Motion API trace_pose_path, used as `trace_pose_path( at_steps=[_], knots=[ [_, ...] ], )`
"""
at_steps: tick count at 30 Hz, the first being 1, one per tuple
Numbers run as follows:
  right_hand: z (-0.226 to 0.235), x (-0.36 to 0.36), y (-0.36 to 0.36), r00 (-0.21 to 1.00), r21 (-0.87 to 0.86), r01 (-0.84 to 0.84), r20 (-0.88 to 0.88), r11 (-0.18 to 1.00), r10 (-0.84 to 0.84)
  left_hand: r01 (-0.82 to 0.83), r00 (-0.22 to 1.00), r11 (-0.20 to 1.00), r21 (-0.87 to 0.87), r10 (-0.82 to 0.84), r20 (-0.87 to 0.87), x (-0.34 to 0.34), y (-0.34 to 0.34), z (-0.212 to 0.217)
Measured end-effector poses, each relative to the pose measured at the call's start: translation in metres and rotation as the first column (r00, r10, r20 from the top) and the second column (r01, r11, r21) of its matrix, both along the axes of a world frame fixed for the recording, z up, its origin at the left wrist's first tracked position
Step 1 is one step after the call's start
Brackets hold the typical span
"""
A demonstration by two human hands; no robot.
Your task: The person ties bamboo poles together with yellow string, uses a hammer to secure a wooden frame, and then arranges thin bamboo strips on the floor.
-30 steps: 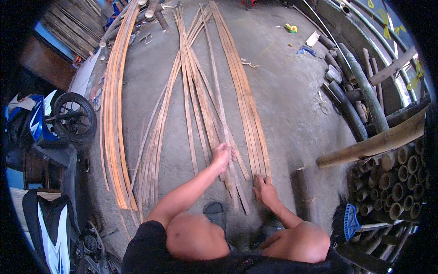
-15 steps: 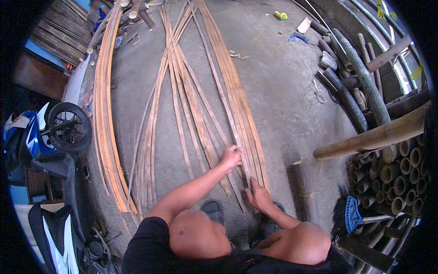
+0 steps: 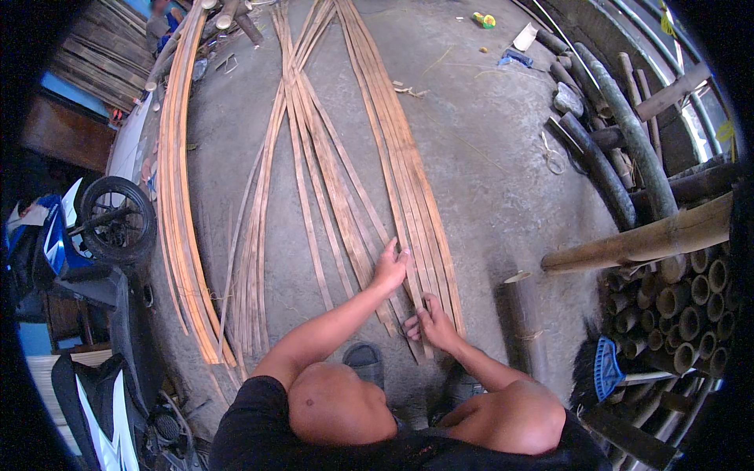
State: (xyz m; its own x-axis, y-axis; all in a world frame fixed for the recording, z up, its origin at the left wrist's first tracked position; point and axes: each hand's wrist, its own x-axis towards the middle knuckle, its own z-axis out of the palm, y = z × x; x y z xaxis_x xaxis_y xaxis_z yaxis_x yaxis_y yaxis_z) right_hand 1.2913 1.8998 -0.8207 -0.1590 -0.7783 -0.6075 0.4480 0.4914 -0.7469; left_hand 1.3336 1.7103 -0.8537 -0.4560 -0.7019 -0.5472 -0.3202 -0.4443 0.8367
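Observation:
Long, thin bamboo strips lie lengthwise on the floor before me. A row of strips [image 3: 415,180] runs side by side at the right. Along this row's left edge lies one bamboo strip [image 3: 386,169], with both my hands on its near part. My left hand [image 3: 390,271] pinches it farther up, thumb and fingertips at its sides. Nearer to me, my right hand [image 3: 436,324] is curled around the strip, its fingers reaching over to the left. More loose strips [image 3: 330,169] cross and fan out just left of my hands.
Another strip bundle [image 3: 179,180] lies farther left, beside a motorcycle [image 3: 118,220]. At the right stand a bamboo stump [image 3: 525,322], a thick bamboo pole [image 3: 636,235], stacked bamboo tubes [image 3: 683,314] and a blue broom [image 3: 607,369]. A person [image 3: 162,27] is at the far left.
The held strip has shifted left to lie against the edge of the row, no longer slanting across the gap. My left hand moved slightly left; my right hand's fingers have spread leftward over it.

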Motion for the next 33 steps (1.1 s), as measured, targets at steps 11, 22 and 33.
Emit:
trace_pose_path(
  at_steps=[11, 22, 33],
  knots=[
    [0.003, -0.018, 0.000, 0.554, -0.113, -0.221, -0.832, 0.969, 0.030, 0.161, 0.974, 0.987, -0.028, -0.154, 0.166, -0.006, -0.016, 0.005],
    [0.009, -0.021, 0.016, 0.422, 0.177, -0.322, -0.852, 0.930, 0.308, 0.300, 0.930, 0.942, -0.151, -0.254, 0.265, -0.006, -0.023, 0.007],
    [-0.015, -0.018, 0.032, -0.010, 0.310, -0.352, -0.945, 0.883, 0.327, 0.855, 0.510, 0.115, -0.506, -0.363, 0.780, -0.030, -0.048, -0.001]
  ],
)
